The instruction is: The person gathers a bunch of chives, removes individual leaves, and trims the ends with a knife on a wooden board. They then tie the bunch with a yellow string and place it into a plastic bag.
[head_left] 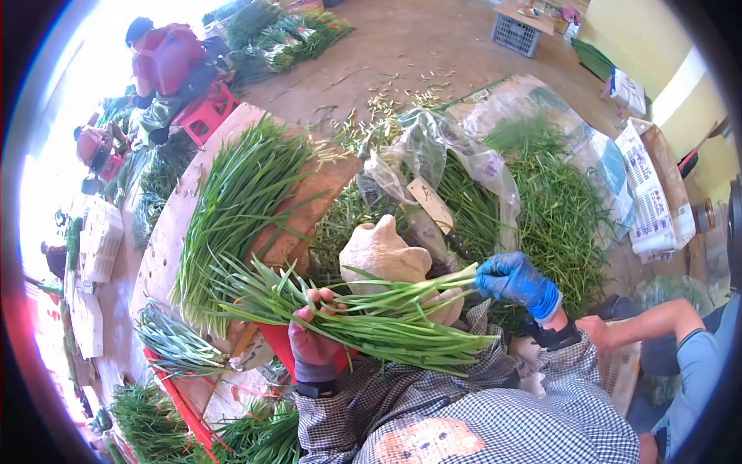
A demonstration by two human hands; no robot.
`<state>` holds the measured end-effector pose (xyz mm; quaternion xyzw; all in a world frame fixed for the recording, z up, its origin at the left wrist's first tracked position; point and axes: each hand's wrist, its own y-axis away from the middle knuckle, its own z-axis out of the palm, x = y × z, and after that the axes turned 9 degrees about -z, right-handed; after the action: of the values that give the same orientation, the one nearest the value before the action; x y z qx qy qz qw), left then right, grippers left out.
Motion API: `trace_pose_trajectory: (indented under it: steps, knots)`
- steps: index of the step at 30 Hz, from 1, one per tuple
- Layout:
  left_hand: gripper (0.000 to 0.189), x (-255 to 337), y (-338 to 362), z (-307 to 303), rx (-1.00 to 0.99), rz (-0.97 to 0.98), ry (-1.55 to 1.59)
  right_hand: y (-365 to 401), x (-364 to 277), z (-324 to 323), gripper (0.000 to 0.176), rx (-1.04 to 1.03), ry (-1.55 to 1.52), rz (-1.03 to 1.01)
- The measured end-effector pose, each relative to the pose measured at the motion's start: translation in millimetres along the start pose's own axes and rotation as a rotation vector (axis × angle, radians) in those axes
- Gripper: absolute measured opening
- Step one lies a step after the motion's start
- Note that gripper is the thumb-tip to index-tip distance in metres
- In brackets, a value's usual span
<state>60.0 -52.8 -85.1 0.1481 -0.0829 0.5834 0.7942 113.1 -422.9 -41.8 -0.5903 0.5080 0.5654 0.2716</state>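
Note:
My left hand (312, 334) is closed around a bunch of garlic chives (394, 336) across my lap, with the fingertips showing over the top. My right hand (519, 283), in a blue glove, pinches the pale ends of a few stalks (440, 288) drawn out to the right of the bunch. The leafy tips spread left past my left hand. Just beyond the chives lies a pale cloth-like bundle (385, 249). A larger pile of chives (239, 209) rests on the board at the left.
Loose greens (556, 216) lie on plastic sheeting at the right, near a clear plastic bag (425, 143). Another person's arm (649, 321) reaches in at the right. Further off, a person (166, 66) sits by a red stool (207, 114). A grey crate (515, 35) stands at the back.

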Motion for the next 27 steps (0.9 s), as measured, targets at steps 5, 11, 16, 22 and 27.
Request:
trace_pose_trajectory:
  steps: [5,11,16,22,27]
  knots:
    - [0.022,0.8,5.5,12.1,0.091,-0.006,-0.116,15.2,16.6,-14.0,0.014,0.21,0.388,-0.338]
    - [0.027,-0.7,7.6,11.5,0.19,0.102,-0.359,22.1,-22.0,-12.9,0.014,0.027,-0.011,-0.213]
    - [0.025,0.2,9.7,24.3,0.229,0.1,-0.375,3.1,-10.4,23.5,0.022,-0.015,-0.318,-0.261]
    - [0.024,-1.7,13.2,23.1,0.268,0.115,-0.349,7.2,-13.0,31.9,0.026,-0.211,0.043,-0.346]
    - [0.024,-2.3,11.5,8.1,0.254,0.136,-0.316,20.5,-23.9,33.4,0.022,-0.063,-0.234,-0.21]
